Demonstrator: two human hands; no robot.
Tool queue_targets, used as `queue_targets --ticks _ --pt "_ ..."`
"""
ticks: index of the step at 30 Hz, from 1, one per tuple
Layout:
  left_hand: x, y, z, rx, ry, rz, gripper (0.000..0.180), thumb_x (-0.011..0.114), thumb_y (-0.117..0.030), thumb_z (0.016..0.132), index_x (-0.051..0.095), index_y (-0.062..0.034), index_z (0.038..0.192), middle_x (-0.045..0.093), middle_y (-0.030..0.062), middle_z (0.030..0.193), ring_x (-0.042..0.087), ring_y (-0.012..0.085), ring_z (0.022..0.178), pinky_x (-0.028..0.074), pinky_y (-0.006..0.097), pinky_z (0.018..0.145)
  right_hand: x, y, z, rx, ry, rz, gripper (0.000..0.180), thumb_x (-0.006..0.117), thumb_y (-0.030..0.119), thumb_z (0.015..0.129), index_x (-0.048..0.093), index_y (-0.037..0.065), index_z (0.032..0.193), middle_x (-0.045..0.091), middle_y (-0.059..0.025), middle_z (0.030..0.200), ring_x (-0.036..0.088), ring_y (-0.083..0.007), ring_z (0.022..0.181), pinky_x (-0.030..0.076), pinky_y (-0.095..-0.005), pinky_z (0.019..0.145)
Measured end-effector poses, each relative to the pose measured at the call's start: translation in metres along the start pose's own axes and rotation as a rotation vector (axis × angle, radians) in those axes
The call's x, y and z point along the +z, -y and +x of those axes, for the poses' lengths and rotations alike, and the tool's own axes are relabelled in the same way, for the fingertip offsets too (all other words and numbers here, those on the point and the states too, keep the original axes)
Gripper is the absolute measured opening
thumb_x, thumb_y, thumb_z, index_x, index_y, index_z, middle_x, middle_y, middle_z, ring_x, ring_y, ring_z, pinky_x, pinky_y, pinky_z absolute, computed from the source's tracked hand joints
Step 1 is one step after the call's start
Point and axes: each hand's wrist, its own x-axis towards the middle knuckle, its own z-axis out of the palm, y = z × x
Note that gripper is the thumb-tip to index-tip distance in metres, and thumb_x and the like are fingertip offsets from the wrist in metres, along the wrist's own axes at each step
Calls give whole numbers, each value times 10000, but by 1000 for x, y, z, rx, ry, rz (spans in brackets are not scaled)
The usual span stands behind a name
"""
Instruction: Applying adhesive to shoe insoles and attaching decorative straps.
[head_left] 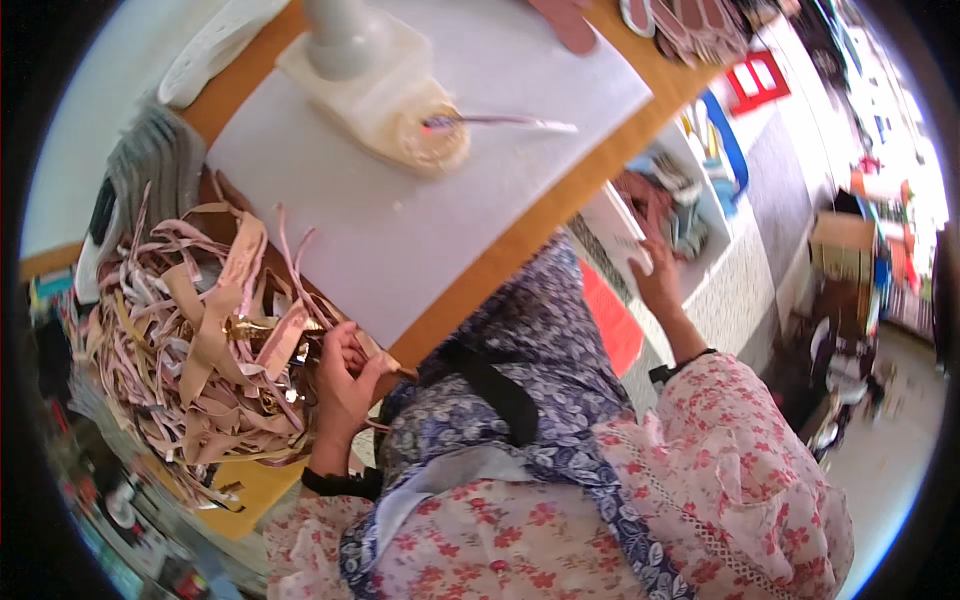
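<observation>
Operator: Where are my pieces?
Annotator: Loose pink and grey pieces (690,225), in the white box (612,220) beside the table (540,218). Your right hand (660,285) is at that box, fingers bent toward the pink ones. Can't tell if the grip has one or is just resting there.

Operator: And my left?
Annotator: Left hand (343,388) at the near corner of the table, against the big heap of tan and pink strips (210,370). Fingers curled, but they hide whatever's inside; can't call it clenched or grasping a strip.

Operator: How far along am I?
Annotator: My read: partway, between pieces. The strips look like cut material, so some cutting seems done. The box holds several pieces, so plenty looks left. Can't see which are finished; they overlap.

Operator: What else counts?
Annotator: On the pale sheet (330,200), a cream pot (430,150) with a brush (500,121) lying across it. Looks like coating gear; neither hand is on it, so no brushing at this moment. Further out, a reddish-pink piece (568,25) at the far edge, and a stack of grey pieces (165,165) behind the heap. Can't tell whether those are done or waiting.
</observation>
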Motion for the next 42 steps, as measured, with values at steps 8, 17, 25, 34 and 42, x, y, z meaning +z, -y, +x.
queue_targets --ticks 8,17,25,34,42 --pt "-12 15 2 77 137 4 489 642 -13 838 421 22 1273 555 80 983 549 110 755 478 228 671 139 -31 -188 496 405 81 734 730 311 773 400 64 1381 417 -257 1371 437 -404 1253 399 -429 1034" --pt "-9 23 0 152 111 14 496 635 -58 866 414 31 1301 525 75 982 530 106 778 479 241 693 147 -33 -220 455 545 76 855 728 340 775 272 84 1451 303 -281 1435 394 -442 1280 392 -455 1046" --pt "-1 23 0 170 71 14 490 634 -15 858 433 14 1303 527 69 1003 542 93 756 482 223 677 169 -57 -195 457 300 -99 994 722 417 768 107 164 1507 87 -321 1507 417 -498 1246 443 -479 985" --pt "-2 30 -2 161 30 -41 474 643 -15 852 458 15 1287 538 72 1009 552 89 748 491 224 665 159 -52 -179 391 418 -213 1058 704 518 747 54 198 1518 82 -324 1509 488 -489 1188 476 -477 931" --pt "17 35 -25 383 -192 234 379 630 -21 857 555 -10 1228 509 116 1209 581 143 836 498 272 705 147 -51 -166 369 593 -229 1073 728 448 754 31 152 1515 125 -370 1477 442 -489 1232 459 -467 967"
